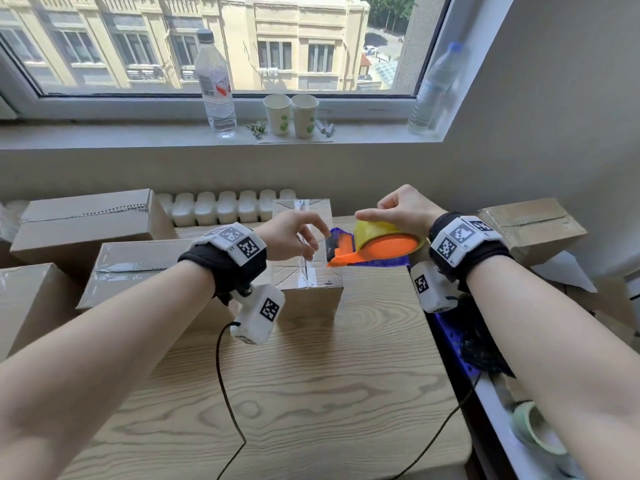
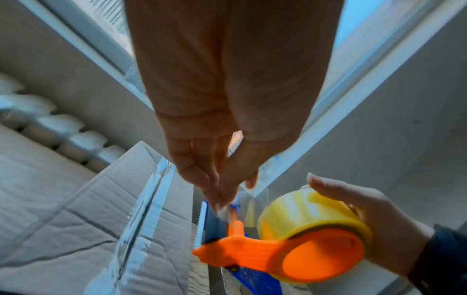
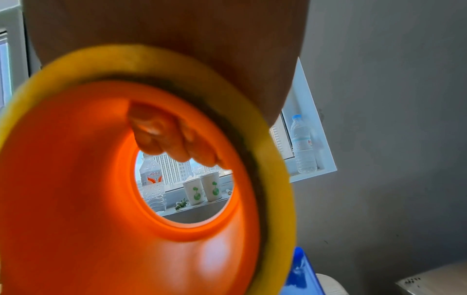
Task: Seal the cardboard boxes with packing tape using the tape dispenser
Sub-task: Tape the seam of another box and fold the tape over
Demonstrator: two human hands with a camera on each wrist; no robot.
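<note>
Pinching the tape end at the tape dispenser [image 1: 372, 245] with my left hand [image 1: 291, 237]; right hand [image 1: 401, 209] grips the roll. Box [image 1: 304, 271] at twelve o'clock seems already taped; others possibly remain.

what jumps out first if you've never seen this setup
The bright orange tape dispenser with its yellow tape roll, gripped by the right hand above the middle of the wooden table. Just left of it, the left hand pinches the tape end at the dispenser's blade, over a small cardboard box. Behind, two paper cups stand on the windowsill.
</note>
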